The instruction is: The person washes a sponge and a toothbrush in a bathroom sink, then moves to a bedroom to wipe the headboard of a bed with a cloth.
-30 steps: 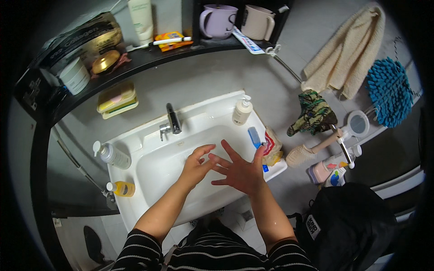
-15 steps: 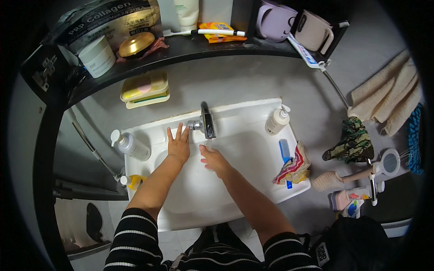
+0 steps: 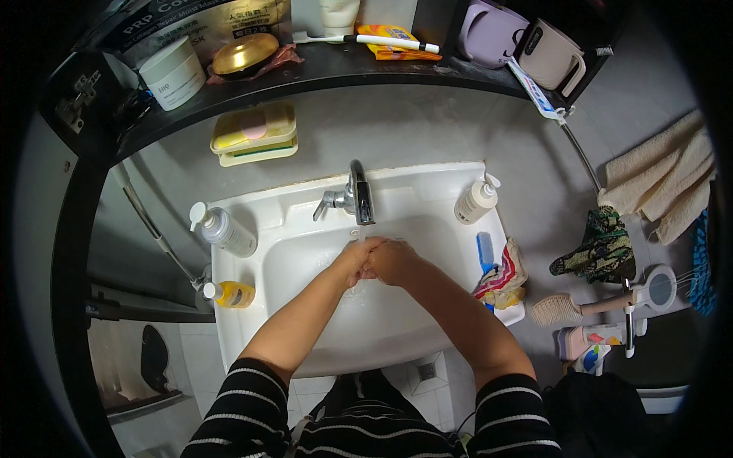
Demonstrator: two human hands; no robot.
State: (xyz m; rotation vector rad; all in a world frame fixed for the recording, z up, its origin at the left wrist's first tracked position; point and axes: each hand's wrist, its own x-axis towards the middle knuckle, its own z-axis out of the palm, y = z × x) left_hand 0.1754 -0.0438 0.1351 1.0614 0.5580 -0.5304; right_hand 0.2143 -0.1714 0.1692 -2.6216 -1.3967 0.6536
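My left hand point(image 3: 352, 262) and my right hand point(image 3: 395, 260) are clasped together under the chrome faucet point(image 3: 362, 204), over the white sink basin point(image 3: 305, 332). A thin stream of water runs from the spout onto them. The right hand curls over the left, so some of the left fingers are hidden. Both hands look wet. The faucet's lever point(image 3: 321, 208) sticks out to the left, apart from both hands.
Pump bottles point(image 3: 229, 233), point(image 3: 476, 201) and a yellow bottle point(image 3: 233, 295) stand on the sink's rim. A blue brush point(image 3: 485, 250) and a striped cloth point(image 3: 504, 273) lie at right. A soap dish point(image 3: 259, 153) hangs below the dark shelf point(image 3: 336, 90).
My left hand has left the faucet's lever and come down to the right. My right hand has moved slightly right, and the two have joined under the water.
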